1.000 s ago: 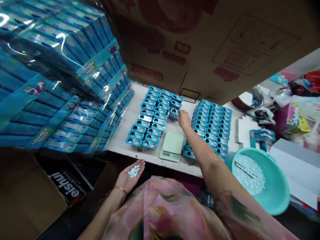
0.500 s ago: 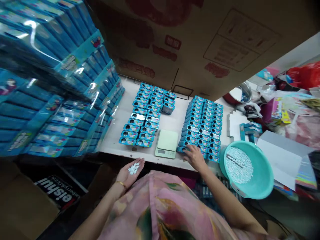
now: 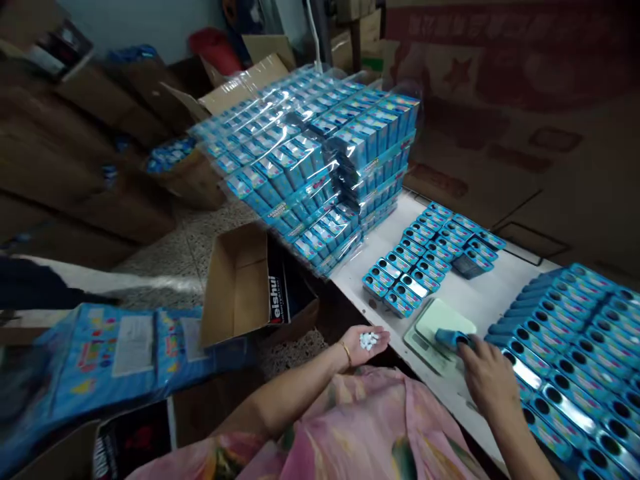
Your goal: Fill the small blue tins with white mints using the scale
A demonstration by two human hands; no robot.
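Note:
My left hand [image 3: 367, 343] is palm up in front of the table edge, its fingers loosely cupped under a small pile of white pellets [image 3: 369, 341]. With my right hand [image 3: 487, 370] I grip a small blue box [image 3: 450, 338] over the pale green scale [image 3: 425, 340]; whether it rests on the scale cannot be told. Rows of blue boxes [image 3: 420, 247] stand beyond the scale, each with a dark round hole on top. More rows of the same boxes [image 3: 565, 333] stand to the right of my right hand.
Plastic-wrapped stacks of blue boxes [image 3: 300, 160] stand at the table's left end. An open cardboard box [image 3: 237, 287] is below them on the left. A large carton [image 3: 515, 133] rises behind the table. Blue printed packages [image 3: 120, 347] lie at lower left.
The view has swung to the left. My right hand has moved from the right-hand rows to the scale and now has a blue box in it. My left hand still holds the pellets.

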